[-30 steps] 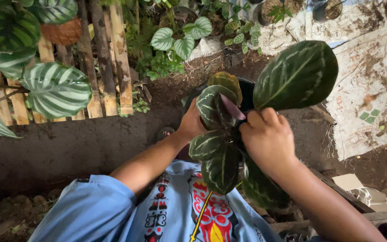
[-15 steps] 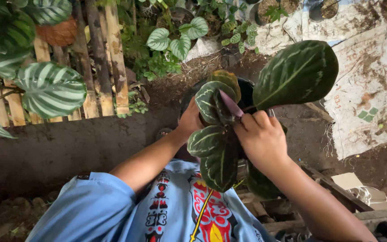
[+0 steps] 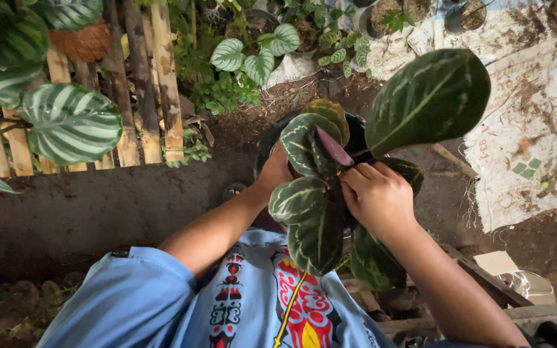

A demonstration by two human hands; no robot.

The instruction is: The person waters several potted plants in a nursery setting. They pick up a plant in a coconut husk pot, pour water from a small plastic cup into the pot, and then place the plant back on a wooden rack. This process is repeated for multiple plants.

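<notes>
Little has moved since the earlier frame: both hands remain on the plant. Right hand (image 3: 381, 200), fingers curled shut, pinches the stems at the centre of the dark green, pale-veined potted plant (image 3: 311, 193), whose stems rise toward the camera. Left hand (image 3: 275, 171) grips the near-left rim of the black round pot (image 3: 356, 125), mostly hidden by leaves. Largest leaf (image 3: 427, 100) spreads far right. Beyond: slatted wooden fence (image 3: 162, 84) far left, soiled white sack (image 3: 536, 129) right, bare soil between.

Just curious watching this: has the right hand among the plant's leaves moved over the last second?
No real move. The right hand stays by the big dark leaf, on the plant.
</notes>
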